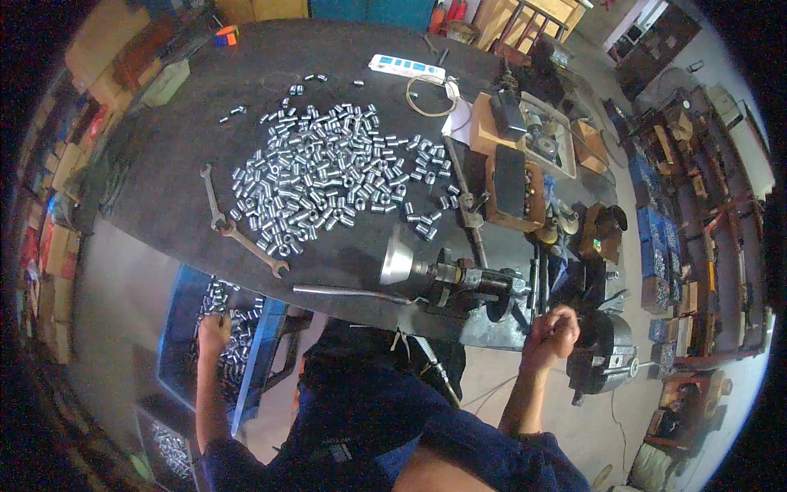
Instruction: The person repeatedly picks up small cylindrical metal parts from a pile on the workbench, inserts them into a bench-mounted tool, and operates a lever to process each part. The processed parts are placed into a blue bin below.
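My left hand (215, 332) reaches down into a blue bin (261, 361) beside the table's near left edge. Short shiny metal sleeves (238, 348) fill the bin around it; its fingertips are partly lost among them, so their grip is unclear. My right hand (553, 334) is closed in a fist at the end of a dark lever (520, 313), whose tip the fist hides. That lever belongs to a bench-mounted device (484, 283) with a silver cone (399, 261) at its left end. Many more sleeves (320, 168) lie heaped on the dark table (164, 205).
Two open-ended wrenches (254, 248) and a bent metal rod (352, 291) lie near the front edge. A white power strip (407, 67) sits at the back. On the right are a bench vise (605, 353), wooden boxes (515, 193) and loaded shelves (721, 246).
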The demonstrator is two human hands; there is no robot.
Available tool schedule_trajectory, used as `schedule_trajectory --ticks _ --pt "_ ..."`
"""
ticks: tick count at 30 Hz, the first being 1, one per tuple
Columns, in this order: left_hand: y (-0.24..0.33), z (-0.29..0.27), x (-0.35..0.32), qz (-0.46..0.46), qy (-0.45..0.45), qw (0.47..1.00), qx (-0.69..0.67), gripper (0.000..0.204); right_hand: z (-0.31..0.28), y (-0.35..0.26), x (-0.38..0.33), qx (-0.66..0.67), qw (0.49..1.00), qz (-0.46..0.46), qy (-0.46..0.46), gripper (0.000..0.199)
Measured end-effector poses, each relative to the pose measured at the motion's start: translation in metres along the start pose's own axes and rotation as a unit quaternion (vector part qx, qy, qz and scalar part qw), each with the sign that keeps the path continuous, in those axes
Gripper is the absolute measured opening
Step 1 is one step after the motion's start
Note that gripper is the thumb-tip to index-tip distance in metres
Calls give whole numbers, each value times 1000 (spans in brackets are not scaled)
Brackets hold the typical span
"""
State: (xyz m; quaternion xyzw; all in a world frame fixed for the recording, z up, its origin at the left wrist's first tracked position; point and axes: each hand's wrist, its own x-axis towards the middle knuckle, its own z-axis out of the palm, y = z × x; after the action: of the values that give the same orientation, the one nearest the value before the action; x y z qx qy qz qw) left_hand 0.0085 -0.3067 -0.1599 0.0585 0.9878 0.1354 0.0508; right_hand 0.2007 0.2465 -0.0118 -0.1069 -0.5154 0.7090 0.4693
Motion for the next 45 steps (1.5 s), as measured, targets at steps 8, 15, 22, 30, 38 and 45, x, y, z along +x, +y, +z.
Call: schedule_trajectory --ticks 8,15,22,30,38,45 --pt "197 -90 45 141 20 955 -259 13 -35 82 9 -58 983 149 86 14" --pt "370 -13 115 414 -134 867 -244 24 -21 79 21 -89 982 142 92 15" --pt "385 21 113 462 -62 883 -45 25 -22 66 3 -67 970 200 118 11" --pt "318 -66 78 266 -219 810 -475 19 -41 76 -1 -49 972 191 125 17" --pt "322 -97 56 251 -244 695 -628 13 -34 70 2 -66 969 190 146 15" --pt "320 -88 54 246 -266 680 -637 11 -27 48 -12 -71 974 193 99 18"
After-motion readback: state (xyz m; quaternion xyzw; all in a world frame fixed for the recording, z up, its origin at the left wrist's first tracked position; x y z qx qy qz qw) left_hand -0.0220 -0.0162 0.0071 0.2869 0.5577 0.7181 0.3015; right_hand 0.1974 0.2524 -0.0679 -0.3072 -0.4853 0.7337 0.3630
